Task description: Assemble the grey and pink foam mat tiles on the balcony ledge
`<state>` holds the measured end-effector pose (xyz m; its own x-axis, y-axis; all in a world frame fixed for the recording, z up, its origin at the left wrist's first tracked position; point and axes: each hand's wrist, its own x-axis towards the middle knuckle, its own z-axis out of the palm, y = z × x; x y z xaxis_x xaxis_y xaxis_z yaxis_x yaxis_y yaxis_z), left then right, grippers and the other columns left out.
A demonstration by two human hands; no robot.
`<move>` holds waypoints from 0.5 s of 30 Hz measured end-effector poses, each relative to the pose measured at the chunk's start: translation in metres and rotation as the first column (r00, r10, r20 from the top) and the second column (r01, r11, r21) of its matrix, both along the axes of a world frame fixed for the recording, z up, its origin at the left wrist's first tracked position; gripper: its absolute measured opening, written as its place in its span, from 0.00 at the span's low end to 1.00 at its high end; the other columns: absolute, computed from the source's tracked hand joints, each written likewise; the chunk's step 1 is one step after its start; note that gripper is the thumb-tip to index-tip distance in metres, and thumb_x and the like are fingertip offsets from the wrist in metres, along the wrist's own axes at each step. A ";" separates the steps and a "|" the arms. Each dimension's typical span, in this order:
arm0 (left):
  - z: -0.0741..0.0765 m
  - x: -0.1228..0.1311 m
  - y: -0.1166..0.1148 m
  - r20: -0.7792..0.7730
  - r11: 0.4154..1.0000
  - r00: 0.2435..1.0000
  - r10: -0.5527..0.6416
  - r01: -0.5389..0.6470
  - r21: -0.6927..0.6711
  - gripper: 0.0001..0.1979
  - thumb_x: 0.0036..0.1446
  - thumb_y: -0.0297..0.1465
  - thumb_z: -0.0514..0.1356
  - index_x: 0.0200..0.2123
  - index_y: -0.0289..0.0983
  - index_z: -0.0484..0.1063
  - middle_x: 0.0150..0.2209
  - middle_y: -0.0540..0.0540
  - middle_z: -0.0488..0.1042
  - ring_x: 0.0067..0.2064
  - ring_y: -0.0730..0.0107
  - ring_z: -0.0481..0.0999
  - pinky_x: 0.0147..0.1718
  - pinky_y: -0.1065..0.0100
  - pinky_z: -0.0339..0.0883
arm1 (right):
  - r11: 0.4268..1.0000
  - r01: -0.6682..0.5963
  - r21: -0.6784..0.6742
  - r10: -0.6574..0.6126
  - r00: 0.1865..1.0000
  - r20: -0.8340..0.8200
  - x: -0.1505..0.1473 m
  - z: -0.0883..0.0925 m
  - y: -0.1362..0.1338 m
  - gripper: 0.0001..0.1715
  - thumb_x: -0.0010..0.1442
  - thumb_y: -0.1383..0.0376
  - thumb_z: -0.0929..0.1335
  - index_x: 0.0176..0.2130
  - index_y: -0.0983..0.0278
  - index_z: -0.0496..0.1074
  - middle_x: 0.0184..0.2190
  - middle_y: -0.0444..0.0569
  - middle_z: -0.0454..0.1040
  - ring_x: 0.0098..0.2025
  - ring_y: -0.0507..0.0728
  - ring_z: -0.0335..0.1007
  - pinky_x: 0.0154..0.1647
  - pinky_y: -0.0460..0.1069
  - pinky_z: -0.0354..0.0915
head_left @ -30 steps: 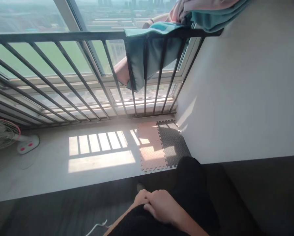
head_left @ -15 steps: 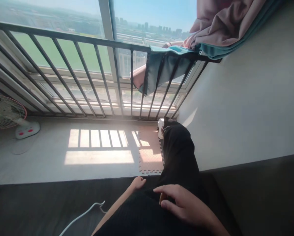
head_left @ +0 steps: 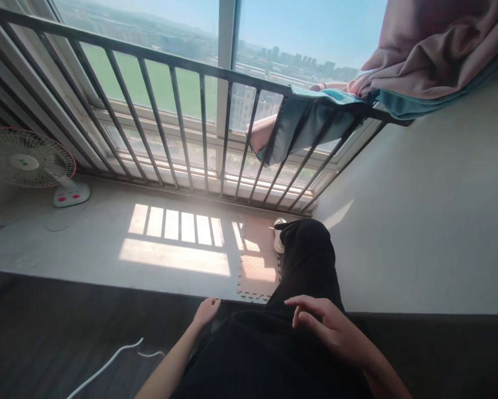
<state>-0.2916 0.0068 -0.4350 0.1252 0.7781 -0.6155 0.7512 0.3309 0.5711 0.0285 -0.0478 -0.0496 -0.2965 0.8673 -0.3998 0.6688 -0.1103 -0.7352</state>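
My left hand (head_left: 206, 311) is loosely closed beside my black-clothed lap, at the edge of the pale raised floor; nothing shows in it. My right hand (head_left: 315, 318) hovers over my black trousers (head_left: 309, 260), its fingers bent but apart, with nothing between them. One bent leg reaches forward onto the ledge, ending in a white shoe (head_left: 279, 235). That shoe rests at the right edge of a pink foam mat (head_left: 257, 266) with a toothed border.
A dark metal railing (head_left: 173, 91) crosses before the window. A pink and teal curtain (head_left: 436, 61) drapes over its right end. At the left stands a fan (head_left: 26, 160). A white cable (head_left: 103, 368) lies on the dark floor; a white wall (head_left: 432, 221) rises at right.
The view has swung left, shifting the fan, railing and curtain rightward. In the picture, my left hand moved left and my right hand moved right and slightly up.
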 end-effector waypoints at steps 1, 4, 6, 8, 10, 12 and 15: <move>-0.002 0.001 -0.001 0.003 1.000 1.000 0.008 -0.008 -0.011 0.21 0.74 0.36 0.49 0.30 0.38 0.73 0.39 0.43 0.83 0.48 0.57 0.83 0.47 0.66 0.67 | 1.000 0.002 -0.012 -0.002 1.000 0.015 0.003 0.000 -0.001 0.31 0.74 0.40 0.64 0.61 0.51 0.80 0.46 0.49 0.86 0.53 0.65 0.80 0.63 0.60 0.70; -0.003 0.015 0.000 0.006 0.998 1.000 0.019 -0.018 -0.061 0.21 0.74 0.33 0.48 0.33 0.37 0.77 0.40 0.43 0.84 0.48 0.58 0.83 0.46 0.67 0.67 | 0.999 -0.020 -0.044 0.021 0.999 0.027 0.008 0.000 0.003 0.32 0.74 0.39 0.64 0.61 0.52 0.80 0.45 0.51 0.86 0.52 0.66 0.80 0.64 0.61 0.69; -0.003 0.029 0.005 0.008 0.996 1.000 0.001 0.000 -0.092 0.21 0.74 0.32 0.49 0.32 0.36 0.78 0.38 0.42 0.84 0.46 0.58 0.84 0.43 0.67 0.66 | 0.999 -0.035 -0.041 0.034 0.999 -0.032 0.007 0.001 0.010 0.32 0.74 0.39 0.64 0.60 0.53 0.81 0.43 0.51 0.86 0.50 0.65 0.81 0.63 0.61 0.70; -0.003 0.045 0.013 0.015 0.994 0.999 -0.029 0.030 -0.102 0.20 0.73 0.32 0.51 0.30 0.36 0.78 0.35 0.42 0.83 0.43 0.57 0.83 0.41 0.66 0.65 | 0.999 -0.030 -0.018 0.028 0.992 -0.120 0.003 0.003 0.015 0.32 0.75 0.39 0.63 0.59 0.55 0.81 0.40 0.51 0.85 0.47 0.63 0.81 0.59 0.59 0.71; -0.004 0.059 0.022 0.024 0.994 0.998 -0.057 0.059 -0.088 0.20 0.73 0.32 0.52 0.31 0.35 0.78 0.36 0.41 0.83 0.43 0.56 0.83 0.40 0.66 0.64 | 1.000 -0.023 0.013 0.024 0.984 -0.176 0.001 0.005 0.017 0.32 0.76 0.40 0.63 0.58 0.57 0.81 0.38 0.50 0.85 0.44 0.62 0.81 0.54 0.56 0.72; -0.006 0.069 0.028 0.033 0.995 0.997 -0.074 0.076 -0.060 0.20 0.74 0.33 0.52 0.33 0.34 0.79 0.38 0.39 0.84 0.44 0.56 0.82 0.40 0.65 0.63 | 0.999 -0.022 0.044 0.030 0.984 -0.177 -0.001 0.005 0.014 0.30 0.76 0.42 0.64 0.58 0.59 0.81 0.38 0.50 0.85 0.43 0.60 0.81 0.51 0.55 0.72; -0.011 0.074 0.029 0.043 0.996 0.995 -0.086 0.088 -0.033 0.20 0.75 0.35 0.52 0.35 0.34 0.80 0.41 0.38 0.84 0.46 0.55 0.82 0.41 0.65 0.63 | 0.997 -0.036 0.072 0.049 0.981 -0.190 -0.001 0.005 0.005 0.27 0.77 0.45 0.65 0.58 0.59 0.80 0.39 0.50 0.85 0.42 0.59 0.81 0.51 0.54 0.71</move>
